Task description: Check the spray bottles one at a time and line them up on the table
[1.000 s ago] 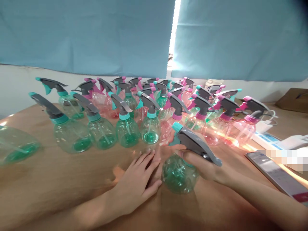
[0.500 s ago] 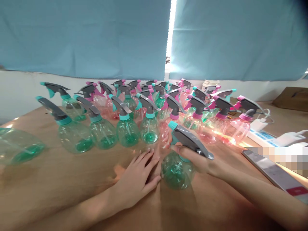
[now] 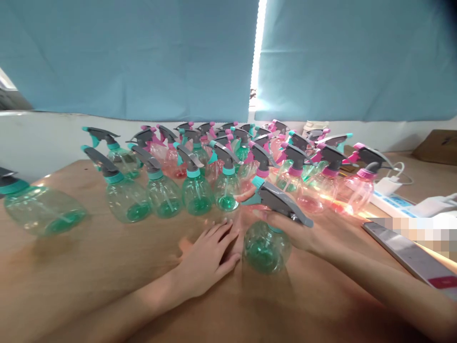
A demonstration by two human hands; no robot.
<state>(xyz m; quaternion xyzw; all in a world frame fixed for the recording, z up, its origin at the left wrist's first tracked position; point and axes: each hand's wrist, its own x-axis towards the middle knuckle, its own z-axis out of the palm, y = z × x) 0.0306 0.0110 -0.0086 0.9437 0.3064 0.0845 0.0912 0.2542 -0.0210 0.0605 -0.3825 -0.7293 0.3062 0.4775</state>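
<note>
My right hand is closed around the neck of a green spray bottle with a grey trigger head and a teal nozzle, standing on the wooden table. My left hand lies flat on the table just left of that bottle, fingers stretched out and holding nothing. Right behind both hands stand several rows of green spray bottles and pink spray bottles, all upright with grey trigger heads.
One green bottle stands apart at the far left. A white power strip with a plug and cable and a flat grey device lie at the right. A cardboard box sits at the back right. Blue curtains hang behind.
My right hand has slid the green bottle a little farther from me, toward the rows. My head has turned left, bringing the lone left bottle further into view. My left hand stays put.
</note>
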